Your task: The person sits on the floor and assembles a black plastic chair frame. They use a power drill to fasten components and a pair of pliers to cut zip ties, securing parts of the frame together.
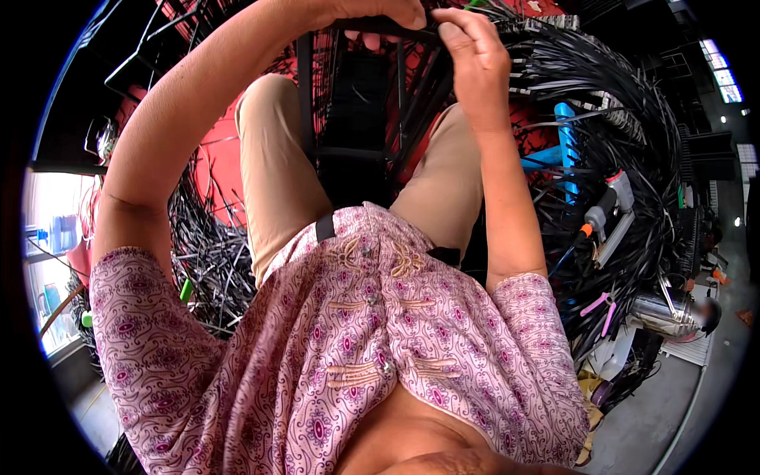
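Observation:
A black metal frame [306, 95] with upright bars and a crossbar stands between my knees. Across its top bar my left hand [388, 14] is closed, thumb above and fingertips showing beneath. At the right end of that bar, my right hand [479, 59] has its thumb and fingers pinched together. Something thin and dark lies at those fingertips, too dark to name. The two hands are close to each other, and the top of the left one is cut off by the picture's edge.
Bundles of black flat strips [625, 79] curve along the right; more loose strips [210, 273] lie left. On the right pile are a red-and-grey hand tool [609, 202], blue pieces [567, 142] and pink-handled scissors [606, 313]. A shiny metal pot [665, 311] stands lower right.

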`<state>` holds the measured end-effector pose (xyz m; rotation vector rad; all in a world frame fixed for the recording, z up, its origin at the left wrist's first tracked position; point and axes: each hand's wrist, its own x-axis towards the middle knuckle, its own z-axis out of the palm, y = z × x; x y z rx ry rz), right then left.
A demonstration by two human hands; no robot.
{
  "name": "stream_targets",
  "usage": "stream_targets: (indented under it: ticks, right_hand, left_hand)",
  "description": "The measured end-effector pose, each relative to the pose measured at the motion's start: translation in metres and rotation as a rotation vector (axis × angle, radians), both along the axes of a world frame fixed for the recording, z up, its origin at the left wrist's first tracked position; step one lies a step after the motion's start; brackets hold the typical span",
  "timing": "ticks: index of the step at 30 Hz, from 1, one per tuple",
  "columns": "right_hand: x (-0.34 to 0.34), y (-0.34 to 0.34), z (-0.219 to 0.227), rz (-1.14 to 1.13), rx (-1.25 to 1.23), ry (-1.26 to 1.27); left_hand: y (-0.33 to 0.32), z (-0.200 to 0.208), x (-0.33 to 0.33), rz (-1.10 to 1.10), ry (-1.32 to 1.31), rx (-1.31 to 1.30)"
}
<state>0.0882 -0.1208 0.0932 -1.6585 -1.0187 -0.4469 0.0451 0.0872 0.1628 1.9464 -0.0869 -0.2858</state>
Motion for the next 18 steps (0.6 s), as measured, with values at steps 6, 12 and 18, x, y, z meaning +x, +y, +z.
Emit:
stream_targets:
  ticks: [6, 12, 18]
  right_hand:
    - [0.012, -0.125, -0.007, -0.4, 0.282, 0.264]
    - [0.017, -0.349, -0.035, -1.402, -0.374, 0.199]
    - [-0.006, -0.406, -0.042, -1.533, -0.714, 0.567]
  left_hand:
    - [-0.001, 0.004, -0.01, 0.088, -0.103, 0.174]
    - [0.032, -0.005, 0.031, -0.365, -0.258, 0.327]
    - [0.016, 0.0, 0.017, -0.075, 0.005, 0.044]
